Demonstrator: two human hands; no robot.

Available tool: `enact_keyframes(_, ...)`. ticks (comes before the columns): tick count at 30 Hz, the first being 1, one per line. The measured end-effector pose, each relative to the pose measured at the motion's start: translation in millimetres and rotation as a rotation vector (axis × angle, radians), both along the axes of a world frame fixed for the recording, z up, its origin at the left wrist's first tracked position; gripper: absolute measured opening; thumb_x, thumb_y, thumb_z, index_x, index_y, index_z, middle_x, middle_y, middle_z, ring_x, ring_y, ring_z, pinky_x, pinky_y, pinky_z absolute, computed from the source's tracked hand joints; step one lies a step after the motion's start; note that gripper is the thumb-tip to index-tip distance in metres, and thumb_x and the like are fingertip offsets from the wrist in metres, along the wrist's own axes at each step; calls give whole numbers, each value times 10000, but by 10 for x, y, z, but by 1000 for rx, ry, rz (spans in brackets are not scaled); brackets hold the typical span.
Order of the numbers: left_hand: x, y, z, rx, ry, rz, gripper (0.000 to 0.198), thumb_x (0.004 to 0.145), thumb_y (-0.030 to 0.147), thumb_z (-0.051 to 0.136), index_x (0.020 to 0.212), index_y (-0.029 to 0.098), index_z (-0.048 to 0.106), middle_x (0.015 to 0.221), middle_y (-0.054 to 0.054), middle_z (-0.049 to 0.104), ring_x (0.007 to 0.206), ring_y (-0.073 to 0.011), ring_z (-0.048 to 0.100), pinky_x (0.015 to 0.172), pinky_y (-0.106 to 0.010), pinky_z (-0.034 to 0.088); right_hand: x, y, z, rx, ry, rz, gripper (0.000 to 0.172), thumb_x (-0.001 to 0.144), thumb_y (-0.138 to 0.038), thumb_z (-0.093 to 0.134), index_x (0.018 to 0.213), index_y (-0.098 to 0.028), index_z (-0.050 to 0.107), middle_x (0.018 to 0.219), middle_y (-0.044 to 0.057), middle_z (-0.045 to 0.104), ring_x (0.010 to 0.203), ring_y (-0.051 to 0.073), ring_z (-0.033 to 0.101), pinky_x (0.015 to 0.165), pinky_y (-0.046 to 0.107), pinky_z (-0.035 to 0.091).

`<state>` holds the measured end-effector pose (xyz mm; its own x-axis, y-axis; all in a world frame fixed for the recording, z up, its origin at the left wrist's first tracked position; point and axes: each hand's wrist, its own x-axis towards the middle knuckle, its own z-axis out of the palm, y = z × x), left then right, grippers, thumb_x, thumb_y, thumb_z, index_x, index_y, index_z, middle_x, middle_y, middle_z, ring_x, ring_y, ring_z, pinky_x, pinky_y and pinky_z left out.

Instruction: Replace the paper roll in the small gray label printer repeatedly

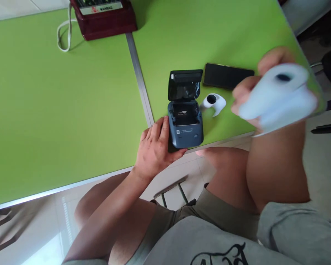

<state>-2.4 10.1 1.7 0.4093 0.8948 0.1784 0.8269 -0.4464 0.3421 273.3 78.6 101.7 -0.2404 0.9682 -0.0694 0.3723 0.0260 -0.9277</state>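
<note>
A small dark blue label printer sits near the table's front edge with its black lid swung up. The inside of its paper bay shows no roll. My left hand is wrapped round the printer's lower left corner, fingers along the side and thumb along the front. Raised above the table's right side, my right hand grips a white paper roll with a loose tail hanging down; both are blurred by motion. A smaller white paper roll, partly unwound, stands just right of the printer.
A black phone lies behind the smaller roll. At the back stands a dark red box-like item with a white cord. A metal strip crosses the green table. A stool shows below.
</note>
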Motion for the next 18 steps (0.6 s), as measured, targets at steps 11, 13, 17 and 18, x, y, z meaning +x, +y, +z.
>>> enact_keyframes(11,3,29,-3,19,12,32,1066,893,884,456,1615,106,355,1464,-251,596,1306,-386,627,1019,-510,527,217,110,-756,160,-514,-385,176,994,-333,487,1142,-260,547,1085,128,683,856,211,630,733,345,527)
enact_keyframes(13,-2,32,3,12,13,33,1076,884,888,465,1622,113,351,1468,-251,592,1306,-391,624,1023,-516,526,231,128,-804,288,-710,-313,183,989,-339,537,1136,-245,593,1165,140,686,1062,272,662,889,406,559)
enact_keyframes(17,1,29,3,27,16,38,1105,888,916,392,1599,70,384,1449,-274,596,1285,-398,631,1010,-525,527,276,159,-873,362,-699,-257,324,936,-285,624,1255,-249,583,1285,134,684,1208,314,657,1018,492,546)
enact_keyframes(18,3,28,2,30,17,39,1106,890,917,384,1596,66,387,1448,-276,596,1280,-398,633,1010,-526,527,274,148,-872,367,-671,-265,393,918,-266,638,1302,-244,557,1316,136,679,1224,311,658,1027,491,548)
